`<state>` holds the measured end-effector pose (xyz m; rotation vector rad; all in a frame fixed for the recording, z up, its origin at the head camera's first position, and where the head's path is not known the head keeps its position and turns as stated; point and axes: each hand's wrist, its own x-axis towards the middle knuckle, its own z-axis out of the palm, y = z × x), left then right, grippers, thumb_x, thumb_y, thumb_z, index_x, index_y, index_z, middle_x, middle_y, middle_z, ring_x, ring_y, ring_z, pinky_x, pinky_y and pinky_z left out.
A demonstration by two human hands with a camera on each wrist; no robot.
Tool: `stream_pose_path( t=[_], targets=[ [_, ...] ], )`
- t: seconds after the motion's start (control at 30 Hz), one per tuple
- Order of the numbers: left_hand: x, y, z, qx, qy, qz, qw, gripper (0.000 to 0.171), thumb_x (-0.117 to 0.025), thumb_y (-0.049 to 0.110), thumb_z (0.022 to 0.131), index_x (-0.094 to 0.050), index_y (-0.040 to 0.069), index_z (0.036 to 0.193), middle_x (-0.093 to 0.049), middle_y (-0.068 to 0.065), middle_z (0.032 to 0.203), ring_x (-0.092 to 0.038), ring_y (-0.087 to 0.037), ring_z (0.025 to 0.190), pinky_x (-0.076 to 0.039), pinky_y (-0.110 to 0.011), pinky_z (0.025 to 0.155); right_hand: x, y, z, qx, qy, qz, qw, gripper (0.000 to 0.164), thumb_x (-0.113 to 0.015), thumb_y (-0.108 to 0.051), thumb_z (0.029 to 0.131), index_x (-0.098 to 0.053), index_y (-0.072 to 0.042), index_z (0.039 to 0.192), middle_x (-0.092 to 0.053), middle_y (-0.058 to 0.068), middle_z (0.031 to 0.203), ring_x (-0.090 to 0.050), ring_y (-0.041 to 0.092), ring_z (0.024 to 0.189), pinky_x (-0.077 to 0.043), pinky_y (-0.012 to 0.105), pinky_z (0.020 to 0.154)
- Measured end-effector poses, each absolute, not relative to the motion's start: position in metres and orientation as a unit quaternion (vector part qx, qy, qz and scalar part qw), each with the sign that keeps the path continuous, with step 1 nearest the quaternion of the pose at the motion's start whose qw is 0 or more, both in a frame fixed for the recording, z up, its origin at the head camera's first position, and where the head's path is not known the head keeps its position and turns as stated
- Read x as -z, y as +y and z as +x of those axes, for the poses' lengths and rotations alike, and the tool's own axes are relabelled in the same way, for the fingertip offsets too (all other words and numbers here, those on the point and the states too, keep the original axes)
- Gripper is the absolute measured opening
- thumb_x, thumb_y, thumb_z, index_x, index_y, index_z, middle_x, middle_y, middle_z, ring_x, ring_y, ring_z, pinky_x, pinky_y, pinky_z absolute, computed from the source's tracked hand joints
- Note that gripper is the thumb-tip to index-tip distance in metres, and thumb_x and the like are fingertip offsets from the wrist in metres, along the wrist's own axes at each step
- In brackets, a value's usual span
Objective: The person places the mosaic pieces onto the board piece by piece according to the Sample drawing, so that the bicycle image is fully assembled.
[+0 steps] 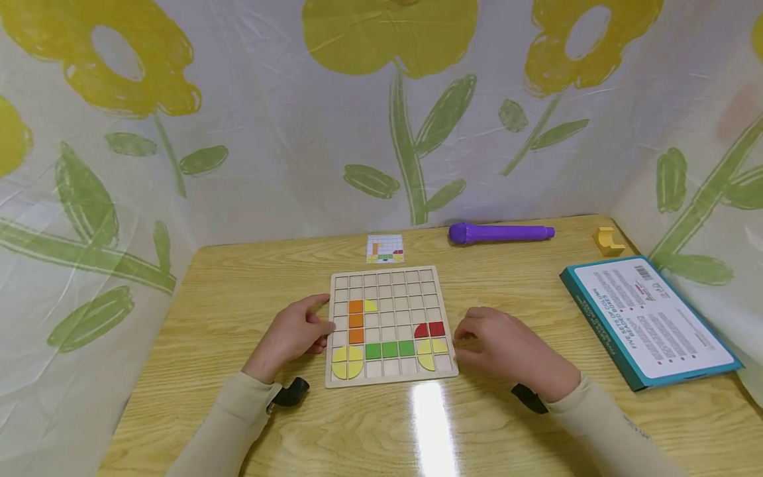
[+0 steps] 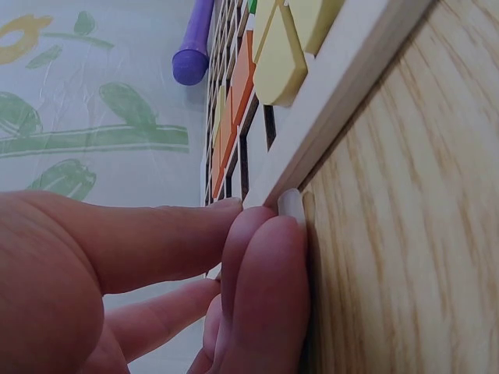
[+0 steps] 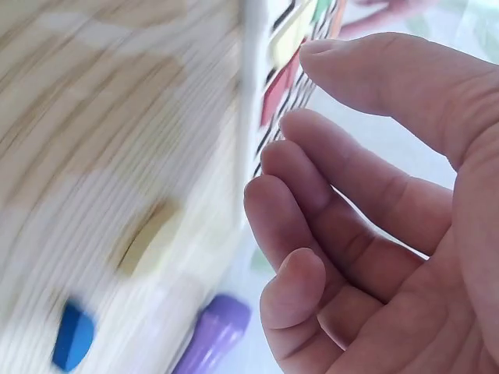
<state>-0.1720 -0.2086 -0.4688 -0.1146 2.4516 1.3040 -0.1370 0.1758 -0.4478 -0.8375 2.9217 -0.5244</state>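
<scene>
A square wooden grid board [image 1: 393, 322] lies on the table, holding coloured pieces. Orange squares [image 1: 356, 320] run up its left side, with a yellow quarter-circle [image 1: 370, 305] beside the top one. Yellow quarters form a disc [image 1: 348, 362] at lower left. Green squares [image 1: 389, 350] make a row towards more yellow quarters [image 1: 432, 354] and red pieces [image 1: 437, 328] at right. My left hand [image 1: 293, 331] pinches the board's left edge, thumb above and fingers curled at the side. Beside the right edge, my right hand [image 1: 507, 349] is loosely curled, a gap between thumb and fingers, holding nothing.
Behind the board lies a small pattern card [image 1: 385, 249] with a matching coloured picture. A purple microphone [image 1: 502, 233] and a yellow holder [image 1: 609, 242] are at the back right. A teal-edged box [image 1: 652, 321] lies at right. Flower-printed cloth [image 1: 268, 165] surrounds the table.
</scene>
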Motion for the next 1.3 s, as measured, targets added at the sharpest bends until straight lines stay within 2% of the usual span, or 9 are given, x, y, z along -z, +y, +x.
stream_pose_path(
  t=[0.2, 0.53, 0.9, 1.3],
  targets=[
    [0.469, -0.209, -0.172, -0.459, 0.869, -0.038, 0.180, 0.069, -0.072, 0.011, 0.102, -0.045, 0.013, 0.165, -0.069, -0.012, 0.095, -0.071, -0.018, 0.069, -0.063, -0.031, 0.065, 0.450, 0.202, -0.138, 0.163, 0.957, -0.237, 0.027, 0.015, -0.088, -0.025, 0.091, -0.082, -0.017, 0.102, -0.072, -0.007, 0.098, -0.069, 0.011, 0.091, -0.063, 0.036, 0.083],
    [0.468, -0.209, -0.172, -0.467, 0.864, -0.040, 0.182, 0.069, -0.072, 0.010, 0.101, -0.045, 0.012, 0.165, -0.069, -0.012, 0.095, -0.071, -0.018, 0.070, -0.063, -0.031, 0.066, 0.450, 0.226, -0.143, 0.162, 0.967, -0.191, 0.036, 0.022, -0.090, -0.028, 0.090, -0.080, -0.014, 0.103, -0.072, -0.006, 0.100, -0.070, 0.011, 0.091, -0.064, 0.040, 0.085],
    [0.469, -0.208, -0.172, -0.463, 0.867, -0.042, 0.179, 0.069, -0.073, 0.012, 0.101, -0.046, 0.014, 0.164, -0.069, -0.013, 0.098, -0.070, -0.018, 0.070, -0.063, -0.031, 0.066, 0.459, 0.224, -0.151, 0.164, 0.969, -0.182, 0.046, 0.021, -0.091, -0.029, 0.088, -0.080, -0.015, 0.098, -0.068, -0.007, 0.092, -0.058, 0.007, 0.080, -0.058, 0.034, 0.079],
    [0.469, -0.209, -0.172, -0.461, 0.869, -0.041, 0.177, 0.069, -0.074, 0.011, 0.101, -0.046, 0.013, 0.164, -0.070, -0.013, 0.098, -0.070, -0.018, 0.070, -0.064, -0.031, 0.066, 0.460, 0.210, -0.156, 0.169, 0.964, -0.195, 0.057, 0.018, -0.091, -0.027, 0.088, -0.080, -0.017, 0.097, -0.067, -0.008, 0.090, -0.058, 0.008, 0.081, -0.057, 0.033, 0.079]
  ],
)
